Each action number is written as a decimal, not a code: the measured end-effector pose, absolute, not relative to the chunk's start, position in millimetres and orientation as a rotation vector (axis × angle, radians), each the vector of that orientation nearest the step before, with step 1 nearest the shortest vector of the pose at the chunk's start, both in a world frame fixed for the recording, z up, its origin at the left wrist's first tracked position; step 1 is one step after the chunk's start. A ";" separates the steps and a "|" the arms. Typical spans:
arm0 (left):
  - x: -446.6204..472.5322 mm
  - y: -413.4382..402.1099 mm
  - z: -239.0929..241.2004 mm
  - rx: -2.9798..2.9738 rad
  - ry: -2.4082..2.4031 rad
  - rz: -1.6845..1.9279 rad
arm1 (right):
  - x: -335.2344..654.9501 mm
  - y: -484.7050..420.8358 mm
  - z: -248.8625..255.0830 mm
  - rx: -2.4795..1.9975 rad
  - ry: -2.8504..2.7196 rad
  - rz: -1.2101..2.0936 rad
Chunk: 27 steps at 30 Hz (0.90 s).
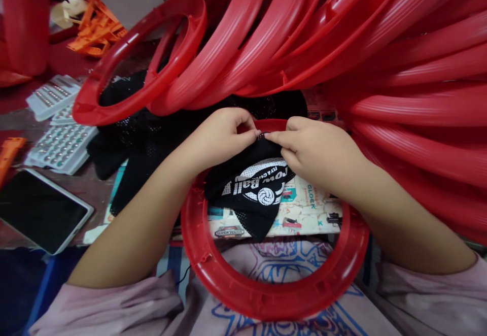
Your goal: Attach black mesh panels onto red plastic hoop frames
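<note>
A red plastic ring (pixel 274 298) lies in front of me, its near side over my lap and its far side under my hands. Across its far part is a black mesh cloth (pixel 258 227) with a white ball logo and lettering. My left hand (pixel 232 135) pinches the cloth's top edge at the ring's far rim, thumb against fingers. Close beside it, my right hand (pixel 310 143) has its fingertips on the same edge, the other fingers curled. The fingertips of both hands almost meet. Part of the far rim is hidden behind the hands and cloth.
Many red rings (pixel 243 67) stand stacked behind and to the right. More black mesh cloth (pixel 133 143) lies beyond my left arm. At left are white trays of small metal pieces (pixel 63 145), a phone (pixel 41 209) and orange plastic parts (pixel 95 29). Printed cardboard (pixel 312 204) is under the ring.
</note>
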<state>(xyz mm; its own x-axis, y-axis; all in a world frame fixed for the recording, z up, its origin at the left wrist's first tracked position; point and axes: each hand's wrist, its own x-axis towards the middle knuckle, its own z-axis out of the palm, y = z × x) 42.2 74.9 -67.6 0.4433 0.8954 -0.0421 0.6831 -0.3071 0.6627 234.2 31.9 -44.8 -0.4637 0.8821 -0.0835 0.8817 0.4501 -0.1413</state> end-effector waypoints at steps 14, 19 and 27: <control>46.9 67.4 -72.8 2.203 1.338 0.595 | 246.2 36.6 -34.5 -1.589 -2.649 0.404; 40.3 62.3 -78.4 2.379 1.068 0.879 | 256.2 44.2 -32.8 -1.515 -2.571 0.517; 37.5 64.2 -77.3 2.578 0.790 0.642 | 259.0 45.3 -36.1 -1.523 -2.569 0.441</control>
<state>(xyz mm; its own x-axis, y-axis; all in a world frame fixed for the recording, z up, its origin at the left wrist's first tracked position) 37.5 64.2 -77.3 0.7396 0.5958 0.3130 0.4284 -0.7755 0.4637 259.0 45.3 -36.1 -0.4855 0.8732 -0.0424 0.8374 0.4505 -0.3095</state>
